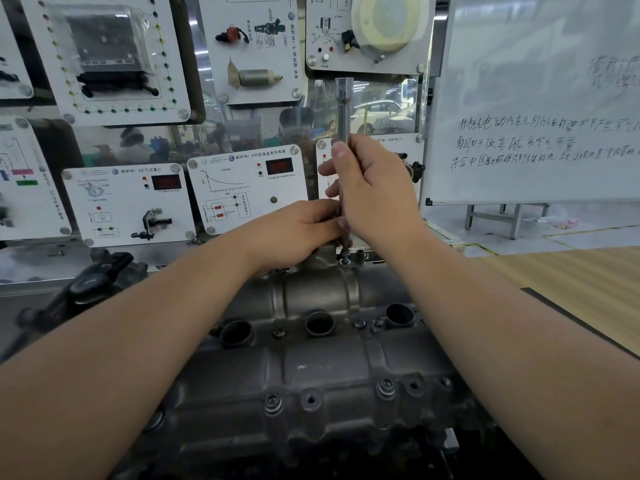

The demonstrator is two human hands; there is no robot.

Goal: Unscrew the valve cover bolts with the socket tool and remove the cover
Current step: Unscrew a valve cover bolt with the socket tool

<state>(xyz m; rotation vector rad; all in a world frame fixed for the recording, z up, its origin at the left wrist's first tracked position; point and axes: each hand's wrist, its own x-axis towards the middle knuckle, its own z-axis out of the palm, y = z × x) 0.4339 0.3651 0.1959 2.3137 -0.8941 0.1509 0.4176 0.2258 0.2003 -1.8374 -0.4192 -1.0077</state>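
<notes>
Head view: right hand [372,188] grips the upright socket tool [344,109] over a bolt [345,259] on the valve cover [311,362]; left hand [298,230] pinches its lower shaft.

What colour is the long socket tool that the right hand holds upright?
Shiny silver-grey metal. The socket tool shows best in the head view, above the right hand.

Valve cover [311,362] lies before the display panels [242,188], whiteboard [536,98] at right.

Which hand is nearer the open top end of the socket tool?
Right. The right hand grips the socket tool mid-shaft, just below its open top; the left hand sits lower, at the shaft's base near the bolt.
</notes>
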